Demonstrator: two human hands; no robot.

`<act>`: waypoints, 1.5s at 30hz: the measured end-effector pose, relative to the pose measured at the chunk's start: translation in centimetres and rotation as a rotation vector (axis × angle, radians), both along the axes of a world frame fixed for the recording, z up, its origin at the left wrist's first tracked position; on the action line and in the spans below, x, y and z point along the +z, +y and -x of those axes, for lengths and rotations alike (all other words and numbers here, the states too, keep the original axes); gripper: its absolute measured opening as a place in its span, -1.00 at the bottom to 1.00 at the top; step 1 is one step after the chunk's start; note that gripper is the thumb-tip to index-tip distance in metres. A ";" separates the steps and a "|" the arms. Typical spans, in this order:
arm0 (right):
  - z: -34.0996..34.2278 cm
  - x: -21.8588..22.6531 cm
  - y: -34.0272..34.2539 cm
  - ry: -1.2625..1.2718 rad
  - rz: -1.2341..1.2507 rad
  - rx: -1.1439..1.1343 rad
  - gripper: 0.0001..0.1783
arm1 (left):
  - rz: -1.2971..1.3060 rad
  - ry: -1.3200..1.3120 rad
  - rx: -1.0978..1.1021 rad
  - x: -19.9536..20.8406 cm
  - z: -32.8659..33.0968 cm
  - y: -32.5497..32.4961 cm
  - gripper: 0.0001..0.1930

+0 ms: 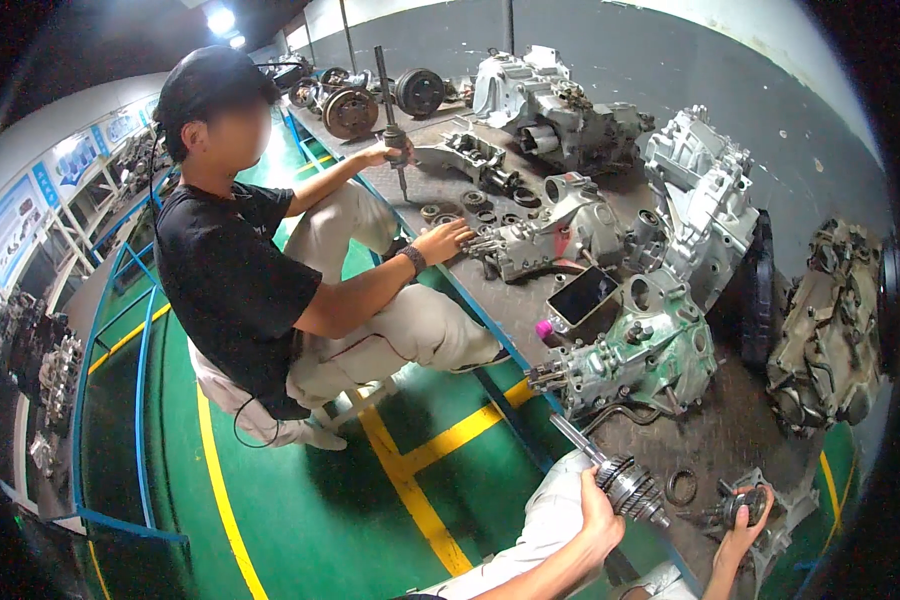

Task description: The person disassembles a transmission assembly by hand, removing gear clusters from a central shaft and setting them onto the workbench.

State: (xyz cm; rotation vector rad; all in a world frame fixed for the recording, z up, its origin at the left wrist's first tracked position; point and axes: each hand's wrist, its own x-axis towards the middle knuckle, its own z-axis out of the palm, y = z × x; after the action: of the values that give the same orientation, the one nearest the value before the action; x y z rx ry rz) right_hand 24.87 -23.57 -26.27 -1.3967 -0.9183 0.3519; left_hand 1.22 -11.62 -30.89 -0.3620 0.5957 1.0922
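Note:
My left hand (599, 512) is wrapped round a metal gear shaft (628, 484), which tilts over the edge of the bench with its thin end toward the upper left. At the lower right, my right hand (746, 522) has its fingers round a dark, round gear-like part (747, 503). That part is close to a metal casting (782, 528), and I cannot tell whether the two touch. A loose metal ring (681, 487) lies on the bench between my hands. Beyond them sits a silver gearbox housing (640, 350) with green stains.
A co-worker (240, 240) sits at the left, holding an upright shaft (394, 140) in one hand, the other hand by a second gearbox housing (550, 235). A phone (583, 297) leans among the parts. More housings line the wall. Blue rails (135, 400) run across the green floor.

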 end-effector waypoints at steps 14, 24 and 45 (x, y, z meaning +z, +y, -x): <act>0.9 0.6 0.1 0.015 0.021 -0.018 -0.31 | -0.052 -0.055 -0.007 0.1 0.8 0.3 -0.55; 0.3 0.1 0.4 0.002 0.025 -0.041 -0.32 | -0.026 -0.047 0.030 -0.5 0.7 0.6 -0.53; -0.9 -0.1 -0.1 -0.086 0.036 -0.092 -0.42 | 0.024 -0.024 0.083 -0.2 0.5 0.9 -0.62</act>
State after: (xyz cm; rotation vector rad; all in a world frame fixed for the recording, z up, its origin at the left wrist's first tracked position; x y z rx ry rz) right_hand 25.78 -23.72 -26.37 -1.4912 -0.9180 0.2412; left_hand 0.76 -10.77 -31.13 -0.4234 0.5774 1.1595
